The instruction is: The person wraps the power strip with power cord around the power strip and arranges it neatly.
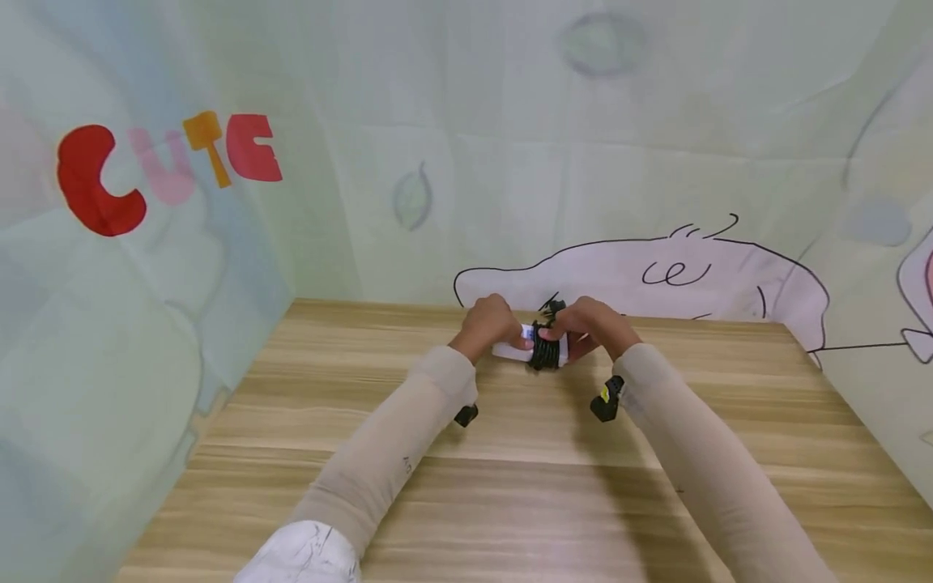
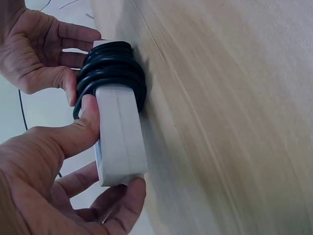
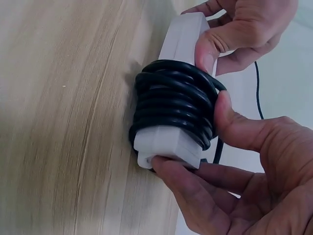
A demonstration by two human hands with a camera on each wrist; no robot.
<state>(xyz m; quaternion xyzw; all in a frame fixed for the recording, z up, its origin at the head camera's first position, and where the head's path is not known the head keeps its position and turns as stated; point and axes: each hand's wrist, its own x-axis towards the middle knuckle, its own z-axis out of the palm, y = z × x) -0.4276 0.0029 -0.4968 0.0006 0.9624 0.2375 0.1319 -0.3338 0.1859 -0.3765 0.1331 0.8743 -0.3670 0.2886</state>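
Note:
A white power strip (image 2: 120,132) is held just over the wooden table, with black cord (image 3: 171,100) wound in several turns around its body. My left hand (image 1: 490,320) grips the strip's left end, thumb on its face and fingertips at the end in the left wrist view. At the other end my right hand (image 1: 594,320) holds the strip, its thumb (image 3: 224,110) pressing the side of the coil and a fingertip against the end face. A black end piece of the cord (image 1: 555,307) sticks up behind the strip, partly hidden by the right hand.
The wooden table (image 1: 408,494) runs back to a printed cloth backdrop (image 1: 350,202) with red and orange letters and a line-drawn figure. Small black wrist devices (image 1: 607,398) hang under both beige sleeves. Both hands are near the table's back edge.

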